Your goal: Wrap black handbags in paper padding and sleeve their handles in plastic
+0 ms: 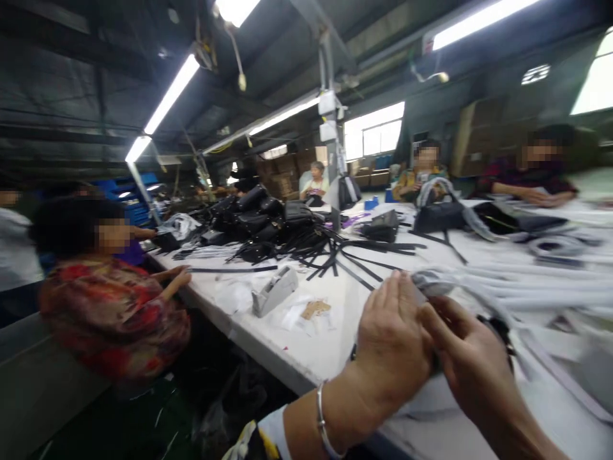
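Bare left hand and right hand meet; their grip and thing's direction I cannot tell; flat black straps lie beyond.

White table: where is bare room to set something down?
The table looks mostly bare between the brown scrap, the black straps and the left hand. It's crowded farther back, with black bags, and past the right hand, with pale strips.
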Action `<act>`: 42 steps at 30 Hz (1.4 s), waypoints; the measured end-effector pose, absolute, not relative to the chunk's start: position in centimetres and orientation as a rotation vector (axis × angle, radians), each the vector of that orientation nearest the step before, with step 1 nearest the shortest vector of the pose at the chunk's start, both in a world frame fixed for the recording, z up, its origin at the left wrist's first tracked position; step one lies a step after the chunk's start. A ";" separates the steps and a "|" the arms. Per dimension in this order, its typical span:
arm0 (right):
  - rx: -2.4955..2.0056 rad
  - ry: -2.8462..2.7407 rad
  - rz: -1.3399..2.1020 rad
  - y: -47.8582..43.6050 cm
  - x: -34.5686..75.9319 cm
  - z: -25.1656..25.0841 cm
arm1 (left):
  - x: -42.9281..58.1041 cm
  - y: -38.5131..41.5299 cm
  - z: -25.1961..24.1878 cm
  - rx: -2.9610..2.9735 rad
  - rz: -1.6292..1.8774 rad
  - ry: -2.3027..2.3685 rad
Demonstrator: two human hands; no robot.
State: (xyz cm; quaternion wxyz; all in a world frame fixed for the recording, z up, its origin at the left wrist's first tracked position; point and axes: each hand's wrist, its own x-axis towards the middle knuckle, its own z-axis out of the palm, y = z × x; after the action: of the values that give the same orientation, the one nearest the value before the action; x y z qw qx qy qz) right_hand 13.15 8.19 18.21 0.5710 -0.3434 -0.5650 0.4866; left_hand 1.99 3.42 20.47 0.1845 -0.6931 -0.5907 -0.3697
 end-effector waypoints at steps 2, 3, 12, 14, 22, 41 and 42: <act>-0.755 -1.296 1.229 8.0 12.5 18.8 | 1.9 3.3 20.3 -2.008 -1.061 -1.657; -0.720 -1.272 1.273 8.0 12.3 19.0 | 1.8 3.2 20.4 -2.052 -1.087 -1.641; -0.589 -1.142 1.455 8.9 13.1 19.0 | -2.6 4.4 24.1 -2.664 -2.058 -1.921; -0.578 -1.138 1.456 9.0 12.8 19.1 | -3.0 5.2 24.6 -2.770 -2.087 -2.002; -0.846 -1.558 0.800 9.7 18.5 17.7 | -2.0 5.9 23.9 -2.500 -2.254 -2.231; -1.710 -1.158 0.637 11.1 41.8 10.2 | -1.6 6.1 23.2 -2.301 -2.482 -2.285; -1.683 -1.140 0.642 10.7 42.0 10.4 | -1.6 6.1 23.3 -2.293 -2.470 -2.294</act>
State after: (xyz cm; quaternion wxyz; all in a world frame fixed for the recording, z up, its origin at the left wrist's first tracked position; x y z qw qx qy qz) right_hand 41.96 10.71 10.39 0.4838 -0.6911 -0.4680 0.2635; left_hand -1.58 6.07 23.27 -0.4509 -0.5021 -0.5022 -0.5407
